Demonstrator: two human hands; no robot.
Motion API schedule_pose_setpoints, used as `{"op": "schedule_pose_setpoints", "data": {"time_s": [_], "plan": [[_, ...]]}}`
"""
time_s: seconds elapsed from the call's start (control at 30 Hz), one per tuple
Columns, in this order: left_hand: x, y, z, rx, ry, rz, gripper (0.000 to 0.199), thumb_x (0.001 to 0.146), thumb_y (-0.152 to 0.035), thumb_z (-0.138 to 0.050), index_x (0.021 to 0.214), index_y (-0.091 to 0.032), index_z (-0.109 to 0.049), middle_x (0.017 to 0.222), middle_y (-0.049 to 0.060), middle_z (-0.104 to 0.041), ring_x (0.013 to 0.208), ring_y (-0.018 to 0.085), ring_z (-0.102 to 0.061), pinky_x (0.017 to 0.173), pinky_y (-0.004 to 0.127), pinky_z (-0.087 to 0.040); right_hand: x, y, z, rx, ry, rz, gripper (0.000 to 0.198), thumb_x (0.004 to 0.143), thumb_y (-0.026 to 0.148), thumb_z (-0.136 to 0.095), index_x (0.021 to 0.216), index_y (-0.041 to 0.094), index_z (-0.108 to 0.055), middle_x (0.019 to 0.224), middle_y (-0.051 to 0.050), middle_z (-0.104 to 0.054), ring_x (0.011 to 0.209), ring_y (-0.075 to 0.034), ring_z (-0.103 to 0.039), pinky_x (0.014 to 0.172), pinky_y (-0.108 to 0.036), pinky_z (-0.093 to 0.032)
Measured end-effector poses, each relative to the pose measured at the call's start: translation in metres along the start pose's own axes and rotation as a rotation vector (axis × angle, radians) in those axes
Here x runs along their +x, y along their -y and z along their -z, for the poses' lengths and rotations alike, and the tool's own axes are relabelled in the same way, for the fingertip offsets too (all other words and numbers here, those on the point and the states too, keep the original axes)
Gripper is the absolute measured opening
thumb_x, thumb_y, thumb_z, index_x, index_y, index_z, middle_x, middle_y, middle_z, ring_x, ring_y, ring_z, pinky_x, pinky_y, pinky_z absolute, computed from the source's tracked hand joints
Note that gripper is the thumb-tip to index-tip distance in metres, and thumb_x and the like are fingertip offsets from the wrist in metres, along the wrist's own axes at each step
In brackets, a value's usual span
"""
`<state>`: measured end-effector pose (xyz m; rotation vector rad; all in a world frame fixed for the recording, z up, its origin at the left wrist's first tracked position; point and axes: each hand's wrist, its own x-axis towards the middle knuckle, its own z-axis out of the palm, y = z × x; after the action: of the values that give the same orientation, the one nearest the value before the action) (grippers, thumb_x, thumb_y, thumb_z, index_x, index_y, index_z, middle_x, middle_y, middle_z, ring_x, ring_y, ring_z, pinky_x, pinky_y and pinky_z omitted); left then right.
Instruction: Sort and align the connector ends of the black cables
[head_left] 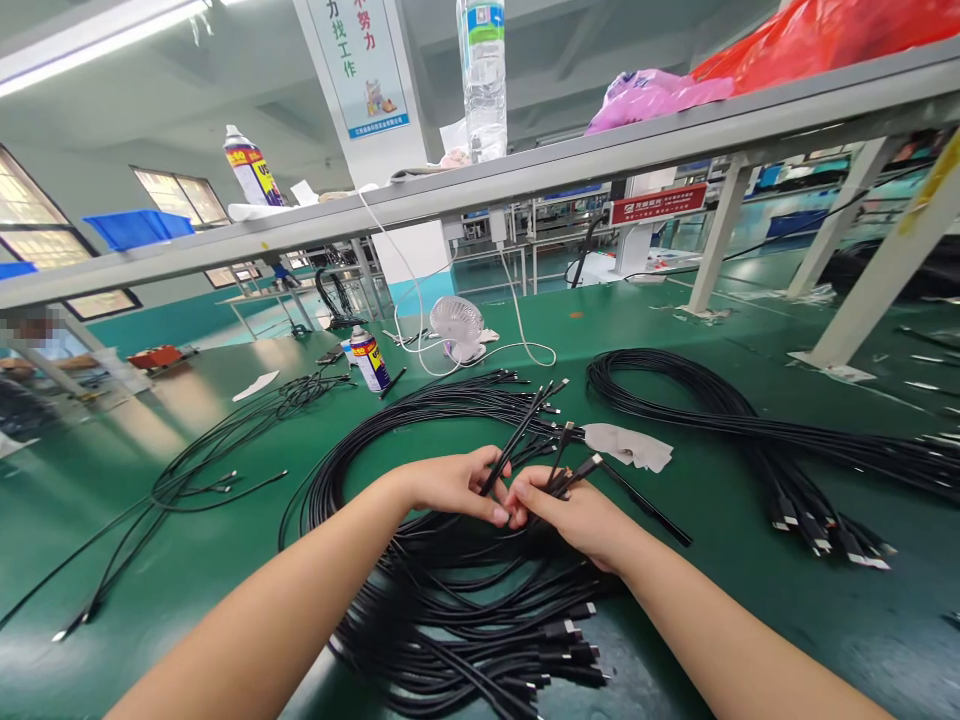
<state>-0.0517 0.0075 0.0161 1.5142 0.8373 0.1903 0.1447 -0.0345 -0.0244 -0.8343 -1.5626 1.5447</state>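
Note:
My left hand (457, 485) is closed around thin straight black tubes (516, 440) that point up and away. Close beside it, fingertips almost touching, my right hand (574, 515) grips black cable ends with metal plugs (581, 470). Beneath both hands lies a large coil of black cables (405, 415) on the green table. Many of its plug ends (566, 650) fan out at the near side. A loose black tube (649, 505) lies just right of my right hand, and a crumpled white cloth or paper (630, 446) sits beyond it.
Another cable bundle (675, 385) lies at the right, thinner cables (187, 470) at the left. A spray can (370, 360) and small white fan (459, 328) stand behind the coil. A raised shelf (420, 195) on posts crosses above. A blurred person (45, 345) is far left.

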Motion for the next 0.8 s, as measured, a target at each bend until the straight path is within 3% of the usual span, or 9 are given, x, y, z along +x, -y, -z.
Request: {"op": "schedule_pose_setpoints", "data": {"time_s": [0.13,0.23,0.33,0.47,0.6,0.8], "plan": [[-0.008,-0.007,-0.006,0.173,0.054,0.026,0.062,0.058,-0.026,-0.087,0.093,-0.024,-0.037,0.086,-0.002,-0.067,0.08,0.016,-0.064,0.072,0.03,-0.047,-0.001,0.0,0.0,0.018,-0.021,-0.007,0.053,0.076,0.071,-0.06,0.072,0.019,-0.063,0.068,-0.001,-0.064,0.071,-0.016,-0.06,0.076,-0.033,-0.046],[-0.012,-0.014,-0.013,0.541,-0.046,0.082,0.057,0.062,-0.024,-0.083,0.089,-0.025,-0.033,0.072,-0.006,-0.063,0.067,0.015,-0.059,0.058,0.027,-0.041,0.0,-0.002,-0.001,0.035,-0.054,-0.039,0.056,0.075,0.074,-0.059,0.073,0.018,-0.062,0.066,-0.001,-0.064,0.07,-0.017,-0.06,0.073,-0.033,-0.046],[-0.017,-0.021,-0.018,0.689,-0.046,0.065,0.047,0.069,-0.021,-0.075,0.092,-0.025,-0.034,0.073,-0.006,-0.065,0.064,0.015,-0.057,0.054,0.026,-0.038,0.001,-0.004,-0.002,0.052,-0.091,-0.069,0.059,0.073,0.077,-0.058,0.074,0.018,-0.062,0.067,-0.001,-0.064,0.07,-0.017,-0.061,0.071,-0.033,-0.047],[-0.023,-0.023,-0.012,0.638,-0.057,0.003,0.039,0.074,-0.021,-0.07,0.095,-0.023,-0.038,0.085,-0.001,-0.069,0.071,0.014,-0.059,0.059,0.026,-0.041,0.002,-0.002,0.001,0.054,-0.12,-0.086,0.056,0.069,0.074,-0.065,0.074,0.018,-0.062,0.07,-0.002,-0.065,0.072,-0.018,-0.062,0.07,-0.032,-0.046],[-0.031,-0.022,0.004,0.442,-0.11,-0.036,0.04,0.075,-0.024,-0.071,0.098,-0.022,-0.038,0.082,-0.001,-0.067,0.072,0.013,-0.059,0.063,0.027,-0.042,-0.001,0.002,0.003,0.049,-0.096,-0.078,0.049,0.062,0.064,-0.077,0.073,0.019,-0.062,0.07,-0.001,-0.067,0.074,-0.019,-0.064,0.074,-0.034,-0.047],[-0.038,-0.016,0.025,0.135,-0.217,-0.097,0.048,0.071,-0.036,-0.078,0.091,-0.023,-0.036,0.076,-0.005,-0.059,0.067,0.013,-0.062,0.064,0.028,-0.044,-0.001,0.001,0.001,0.033,-0.076,-0.099,0.051,0.069,0.069,-0.069,0.079,0.019,-0.066,0.069,-0.002,-0.068,0.074,-0.02,-0.065,0.074,-0.035,-0.047]]}}
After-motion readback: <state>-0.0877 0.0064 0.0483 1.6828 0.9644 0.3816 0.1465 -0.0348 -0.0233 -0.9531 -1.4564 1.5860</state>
